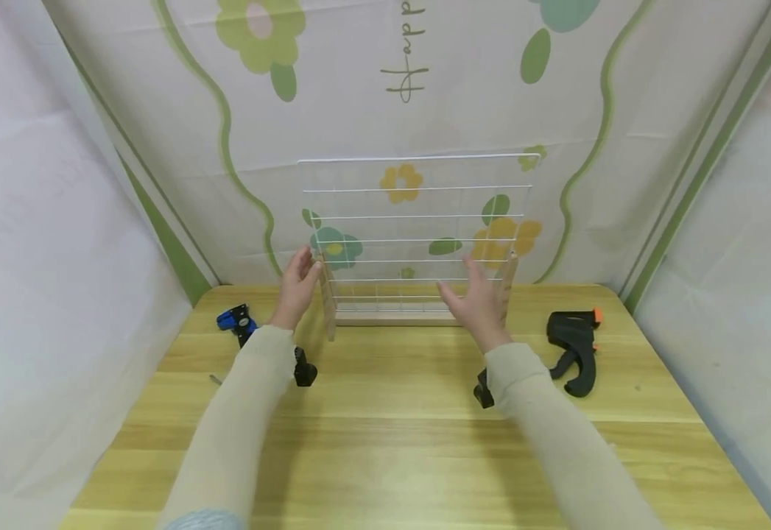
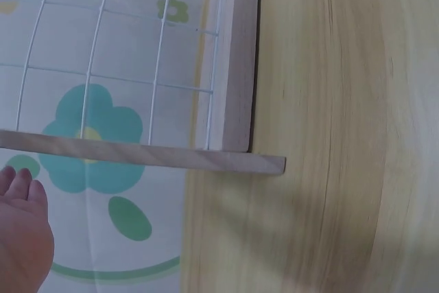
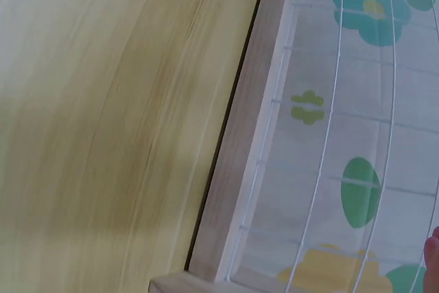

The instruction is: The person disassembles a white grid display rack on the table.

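A white wire grid (image 1: 418, 240) stands upright in a wooden frame at the back of the table. The frame has a bottom rail (image 1: 392, 319) and two side posts, the left post (image 1: 328, 298) and the right post (image 1: 508, 283). Beside the left post is my left hand (image 1: 295, 291), fingers extended; the left wrist view shows a small gap between that hand (image 2: 26, 238) and the wood. My right hand (image 1: 479, 303) is in front of the grid near the right post, thumb and fingers spread, holding nothing. Only fingertips (image 3: 432, 259) show in the right wrist view.
A blue and black tool (image 1: 236, 321) lies on the left of the wooden table (image 1: 385, 456). On the right lies a black clamp (image 1: 574, 350) with orange tips. Black parts partly show beside each sleeve. A flower-patterned cloth (image 1: 352, 96) hangs behind the grid.
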